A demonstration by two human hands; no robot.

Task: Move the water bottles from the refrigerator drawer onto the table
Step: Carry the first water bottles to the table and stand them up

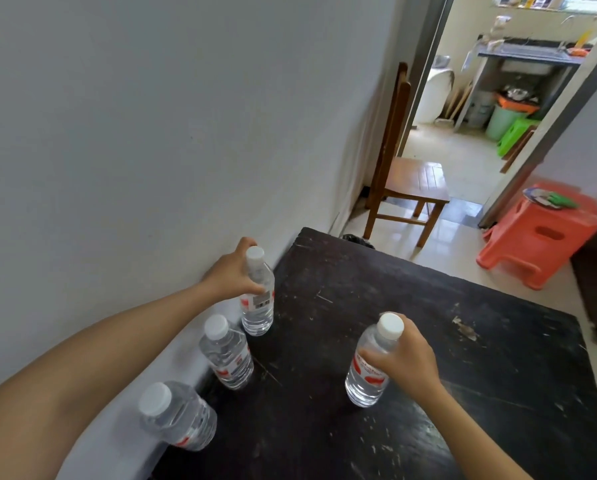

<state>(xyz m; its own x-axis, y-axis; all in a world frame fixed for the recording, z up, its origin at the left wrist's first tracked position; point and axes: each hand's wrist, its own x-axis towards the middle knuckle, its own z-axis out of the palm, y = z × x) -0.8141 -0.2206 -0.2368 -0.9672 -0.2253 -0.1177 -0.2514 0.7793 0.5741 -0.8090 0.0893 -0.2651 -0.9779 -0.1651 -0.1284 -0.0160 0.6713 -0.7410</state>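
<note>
Table (394, 306) carries four white-capped bottles. At its far edge by the wall (151, 133), the left hand (233, 271) curls round the neck and shoulder of the far bottle (259, 317). The right hand (407, 362) wraps the upper half of the right bottle (364, 382), thumb across the label, base down on the tabletop (whether its full weight rests there is unclear). Nearer the person than the left hand, beneath that forearm, the middle bottle (229, 358) and near bottle (182, 420) stand free along the wall.
</note>
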